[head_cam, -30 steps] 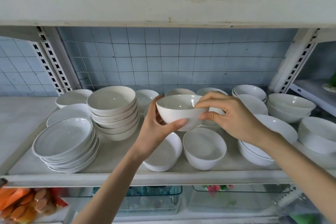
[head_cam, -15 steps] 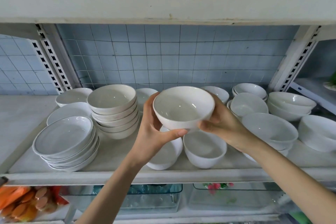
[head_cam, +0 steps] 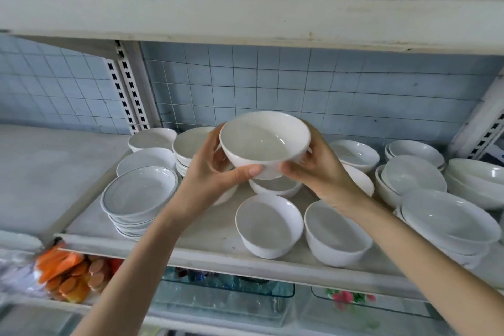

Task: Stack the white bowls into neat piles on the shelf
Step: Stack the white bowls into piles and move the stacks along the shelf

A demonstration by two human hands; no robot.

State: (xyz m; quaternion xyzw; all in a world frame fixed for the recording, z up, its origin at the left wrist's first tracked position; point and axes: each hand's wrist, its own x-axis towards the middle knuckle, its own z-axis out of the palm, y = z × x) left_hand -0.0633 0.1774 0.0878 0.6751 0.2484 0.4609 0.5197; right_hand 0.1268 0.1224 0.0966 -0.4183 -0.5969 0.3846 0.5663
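Note:
I hold one deep white bowl (head_cam: 263,143) in the air above the shelf (head_cam: 212,240), its mouth tilted toward me. My left hand (head_cam: 210,174) grips its left side and base, thumb across the bottom. My right hand (head_cam: 319,172) grips its right side. Directly under it sits another white bowl (head_cam: 275,187). Two single deep bowls (head_cam: 268,226) (head_cam: 336,234) stand near the shelf's front edge. A pile of deep bowls (head_cam: 188,144) is half hidden behind my left hand.
A pile of shallow white dishes (head_cam: 137,196) stands at the front left, more bowls (head_cam: 151,138) behind. Piles of wide bowls (head_cam: 447,224) (head_cam: 414,172) fill the right side. The upper shelf board (head_cam: 245,16) hangs low overhead. Slotted uprights (head_cam: 128,84) flank the bay.
Both hands have lifted the bowl higher and a little left, tilting its mouth toward me. My right hand moved from the rim to the bowl's side. The camera view has shifted left.

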